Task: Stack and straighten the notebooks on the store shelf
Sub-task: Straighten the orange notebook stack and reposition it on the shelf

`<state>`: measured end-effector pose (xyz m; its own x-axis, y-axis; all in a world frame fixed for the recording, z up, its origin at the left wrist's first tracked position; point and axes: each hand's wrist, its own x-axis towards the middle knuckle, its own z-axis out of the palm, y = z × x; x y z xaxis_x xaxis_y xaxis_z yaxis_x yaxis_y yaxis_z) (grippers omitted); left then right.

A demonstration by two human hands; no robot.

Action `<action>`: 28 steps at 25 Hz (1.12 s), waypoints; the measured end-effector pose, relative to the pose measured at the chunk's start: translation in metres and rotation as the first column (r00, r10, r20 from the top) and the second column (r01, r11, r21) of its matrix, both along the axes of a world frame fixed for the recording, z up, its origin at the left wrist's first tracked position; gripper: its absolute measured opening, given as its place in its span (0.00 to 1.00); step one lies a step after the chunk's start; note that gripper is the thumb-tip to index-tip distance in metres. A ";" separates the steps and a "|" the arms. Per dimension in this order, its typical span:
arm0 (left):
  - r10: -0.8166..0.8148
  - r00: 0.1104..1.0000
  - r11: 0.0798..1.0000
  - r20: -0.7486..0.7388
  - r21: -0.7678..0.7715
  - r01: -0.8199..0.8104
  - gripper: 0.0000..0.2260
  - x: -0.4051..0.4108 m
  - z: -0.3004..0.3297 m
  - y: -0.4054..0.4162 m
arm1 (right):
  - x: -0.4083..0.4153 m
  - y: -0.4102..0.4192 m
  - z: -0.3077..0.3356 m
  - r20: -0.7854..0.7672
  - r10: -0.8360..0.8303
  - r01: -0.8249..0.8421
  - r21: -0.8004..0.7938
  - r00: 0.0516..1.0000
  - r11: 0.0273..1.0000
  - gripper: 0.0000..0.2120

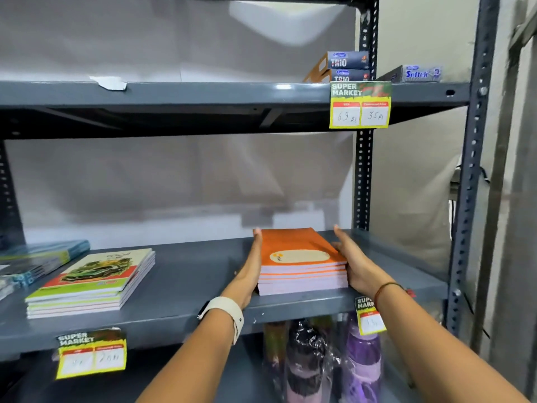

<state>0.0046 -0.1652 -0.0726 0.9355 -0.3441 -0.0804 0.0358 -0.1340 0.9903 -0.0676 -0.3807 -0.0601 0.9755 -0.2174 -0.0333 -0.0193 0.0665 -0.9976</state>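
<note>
A stack of several orange notebooks (299, 257) lies on the grey metal shelf (189, 286), right of the middle. My left hand (251, 266), with a white watch on its wrist, presses flat against the stack's left side. My right hand (351, 260) presses against its right side, fingers stretched along the edge. The stack sits squeezed between both palms, its edges nearly flush. Further left lies a second stack of notebooks with a green car cover (93, 283), slightly fanned. Blue notebooks (40, 260) lie at the far left edge.
Yellow price tags (359, 104) (91, 353) (369, 315) hang from the shelf edges. Blue boxes (347, 65) stand on the upper shelf at the right. Wrapped purple bottles (334, 365) stand on the shelf below. A dark upright post (467, 199) bounds the rack on the right.
</note>
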 end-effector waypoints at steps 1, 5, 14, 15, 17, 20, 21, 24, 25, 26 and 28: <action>-0.020 0.999 0.998 0.049 0.068 0.017 0.45 -0.007 -0.002 0.006 | -0.008 0.004 0.000 0.014 0.041 -0.038 -0.125 0.999 0.991 0.34; -0.187 0.961 0.953 0.203 0.275 0.128 0.25 -0.024 -0.011 0.030 | -0.028 0.002 0.001 0.021 0.141 -0.128 -0.305 0.990 0.944 0.36; -0.158 0.949 0.937 0.271 0.345 0.058 0.26 -0.009 -0.025 0.035 | -0.028 -0.020 -0.006 -0.053 0.140 -0.147 -0.515 0.989 0.844 0.28; -0.172 0.950 0.938 0.260 0.339 0.077 0.24 -0.008 -0.024 0.035 | -0.026 -0.021 -0.005 -0.043 0.132 -0.135 -0.518 0.990 0.845 0.28; -0.164 0.951 0.938 0.263 0.339 0.068 0.24 -0.003 -0.026 0.034 | -0.022 -0.023 -0.008 -0.038 0.117 -0.119 -0.537 0.992 0.835 0.28; -0.123 0.951 0.937 0.283 0.350 0.017 0.32 0.005 -0.029 0.030 | -0.016 -0.023 -0.009 -0.037 0.104 -0.107 -0.543 0.994 0.833 0.28; -0.117 0.951 0.935 0.285 0.355 0.008 0.32 0.007 -0.030 0.030 | -0.015 -0.023 -0.008 -0.041 0.104 -0.109 -0.555 0.994 0.825 0.27; -0.136 0.943 0.930 0.304 0.368 0.015 0.30 0.011 -0.034 0.029 | -0.013 -0.023 -0.010 -0.030 0.082 -0.083 -0.594 0.996 0.800 0.23; -0.142 0.938 0.930 0.318 0.368 0.016 0.30 0.011 -0.035 0.029 | -0.012 -0.024 -0.011 -0.015 0.086 -0.079 -0.583 0.996 0.808 0.22; -0.144 0.932 0.928 0.332 0.372 0.010 0.28 0.011 -0.036 0.029 | -0.011 -0.024 -0.011 -0.001 0.086 -0.071 -0.579 0.996 0.813 0.21; -0.147 0.923 0.921 0.356 0.390 -0.004 0.24 0.008 -0.034 0.029 | -0.010 -0.023 -0.012 0.009 0.094 -0.072 -0.575 0.996 0.815 0.20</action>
